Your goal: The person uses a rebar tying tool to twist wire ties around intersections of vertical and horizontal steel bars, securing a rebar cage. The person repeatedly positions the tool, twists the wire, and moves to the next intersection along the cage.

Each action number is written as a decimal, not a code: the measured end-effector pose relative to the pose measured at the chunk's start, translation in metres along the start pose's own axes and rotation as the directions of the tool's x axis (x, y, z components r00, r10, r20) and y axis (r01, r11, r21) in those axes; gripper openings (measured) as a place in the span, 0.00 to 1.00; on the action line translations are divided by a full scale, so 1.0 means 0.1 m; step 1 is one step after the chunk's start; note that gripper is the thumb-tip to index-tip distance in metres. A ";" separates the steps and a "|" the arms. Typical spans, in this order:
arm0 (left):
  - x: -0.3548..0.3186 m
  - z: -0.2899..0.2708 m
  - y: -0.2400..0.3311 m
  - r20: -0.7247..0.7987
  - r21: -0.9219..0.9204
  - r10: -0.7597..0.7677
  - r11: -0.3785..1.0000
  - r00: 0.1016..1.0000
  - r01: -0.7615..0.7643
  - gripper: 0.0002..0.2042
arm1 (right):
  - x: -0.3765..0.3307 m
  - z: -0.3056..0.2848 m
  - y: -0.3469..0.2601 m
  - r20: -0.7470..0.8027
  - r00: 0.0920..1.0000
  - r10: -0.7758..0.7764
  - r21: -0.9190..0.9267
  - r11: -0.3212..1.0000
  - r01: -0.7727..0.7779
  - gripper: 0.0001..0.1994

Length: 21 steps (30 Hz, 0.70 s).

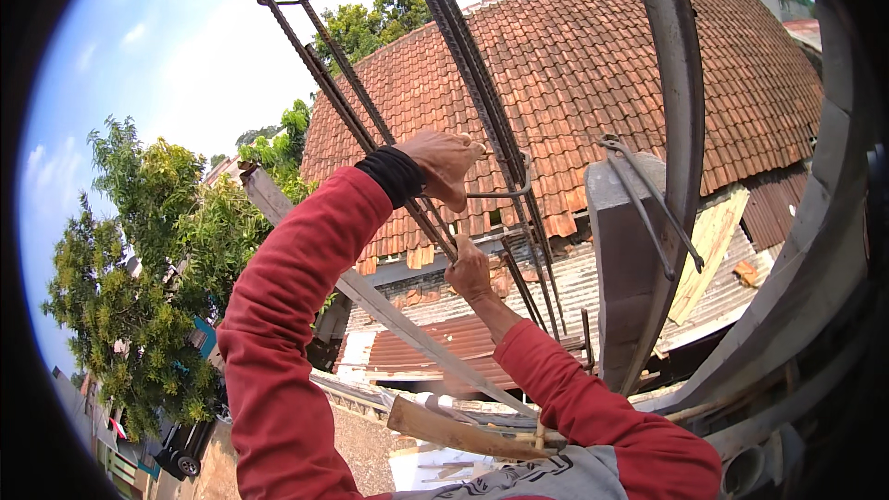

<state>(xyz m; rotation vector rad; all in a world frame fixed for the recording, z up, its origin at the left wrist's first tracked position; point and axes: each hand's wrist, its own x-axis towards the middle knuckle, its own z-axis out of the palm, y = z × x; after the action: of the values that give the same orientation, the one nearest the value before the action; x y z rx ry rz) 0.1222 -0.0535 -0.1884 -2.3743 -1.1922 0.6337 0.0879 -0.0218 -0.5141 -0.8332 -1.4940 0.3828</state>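
A cage of dark ribbed steel bars rises at a slant in front of me against a tiled roof. My left hand, on a red-sleeved arm with a black cuff, reaches up and grips the left bars beside a bent wire stirrup. Lower down, my right hand is closed around one of the same bars. Both arms come in from the lower edge.
A grey concrete column with bent bars on top stands to the right. A curved dark bar arches beside it. Behind are a red tiled roof, corrugated sheets, wooden planks, trees at left.
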 end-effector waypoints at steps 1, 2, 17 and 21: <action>-0.01 0.03 -0.02 -0.036 -0.044 0.002 0.999 0.999 -0.004 0.35 | 0.00 -0.02 -0.01 0.014 1.000 0.003 -0.016 1.000 -0.003 0.19; -0.01 0.07 -0.03 -0.061 -0.052 0.019 0.998 0.998 -0.023 0.35 | -0.01 -0.06 -0.05 0.031 0.998 0.057 -0.053 0.997 -0.055 0.21; -0.11 0.21 -0.05 -0.105 -0.130 -0.002 0.991 0.995 -0.011 0.50 | 0.34 -1.61 -0.37 -0.159 0.982 0.102 -0.105 0.987 -0.119 0.49; -0.11 0.21 -0.07 -0.097 -0.183 -0.025 0.983 0.995 0.007 0.48 | 0.52 -1.54 -0.18 -0.188 0.978 0.091 -0.048 0.994 -0.102 0.29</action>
<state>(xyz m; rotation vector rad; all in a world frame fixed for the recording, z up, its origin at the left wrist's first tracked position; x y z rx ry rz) 0.1002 -0.0554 -0.1998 -2.5113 -1.2736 0.4112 0.2352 -0.0358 -0.4451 -0.9631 -1.2999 0.3261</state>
